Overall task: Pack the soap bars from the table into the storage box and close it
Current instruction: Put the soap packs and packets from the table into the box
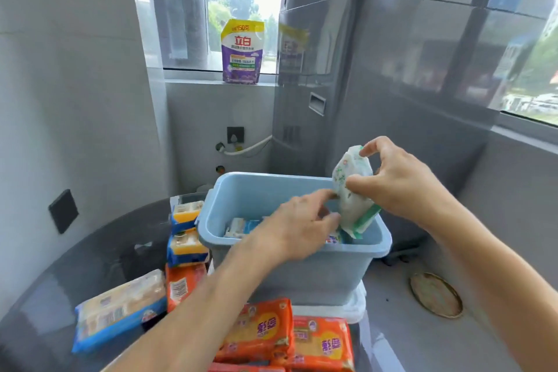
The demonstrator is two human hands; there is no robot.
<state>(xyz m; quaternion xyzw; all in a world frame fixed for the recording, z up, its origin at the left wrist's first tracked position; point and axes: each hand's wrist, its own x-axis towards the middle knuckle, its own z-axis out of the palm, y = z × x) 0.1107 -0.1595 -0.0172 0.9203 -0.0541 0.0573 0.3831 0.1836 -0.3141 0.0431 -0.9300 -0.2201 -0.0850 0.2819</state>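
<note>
- While lying at the far left of the dark glass surface (99, 238), a blue-edged soap pack (120, 309) is resting flat, apart from the box.
- Two yellow-and-blue soap packs (185, 231) are sitting one behind the other just beside the box's left wall, with an orange pack (184, 284) lying in front of them.
- Two orange soap packs (287, 335) are lying side by side at the near edge, in front of the box.
- The light blue storage box (302, 275) is standing open on the surface, on top of a white lid-like piece (353, 308); wrapped bars (241, 228) are lying inside on its bottom.
- The left hand (299, 226) is reaching over the box's opening, its fingers loosely spread and touching the lower left edge of a white and green soap pack (353, 193); I cannot tell whether they are pinching it.
- That pack is being held upright and slightly tilted, its lower end dipping inside the box at the right side.
- The right hand (395, 184) is gripping the pack from the right, fingers closed on its top and side.
- A round brass-rimmed disc (434, 294) is lying to the right of the box.
</note>
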